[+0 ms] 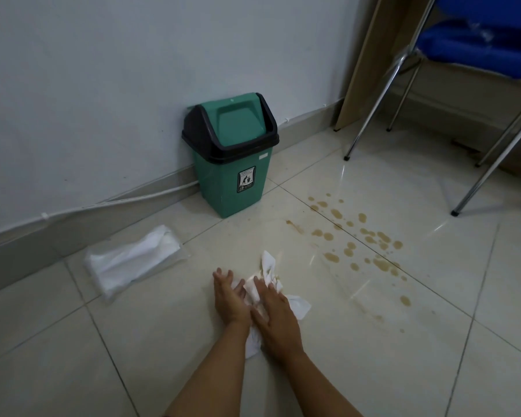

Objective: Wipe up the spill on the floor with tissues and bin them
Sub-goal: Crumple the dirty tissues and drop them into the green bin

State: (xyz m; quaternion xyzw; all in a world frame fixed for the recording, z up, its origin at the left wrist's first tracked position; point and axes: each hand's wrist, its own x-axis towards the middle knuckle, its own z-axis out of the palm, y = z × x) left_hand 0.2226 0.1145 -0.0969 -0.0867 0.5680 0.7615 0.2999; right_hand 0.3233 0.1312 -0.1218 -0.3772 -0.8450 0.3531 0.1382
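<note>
- Both hands sit low on the floor tiles (133, 341): the left hand (229, 299) rests flat with fingers spread, gripping nothing, and the right hand (275, 316) presses palm-down on the wad of tissues (269, 275), fingers loosely curled over it.
- Behind them, the green bin (233, 164) stands against the wall, swing lid closed, straight ahead of the hands.
- To the left lies the open tissue pack (133, 261).
- Smallest, the brown spill (373, 248) runs as scattered drops ahead and to the right, so the right hand is nearer; the next wipe probably sweeps rightward.
</note>
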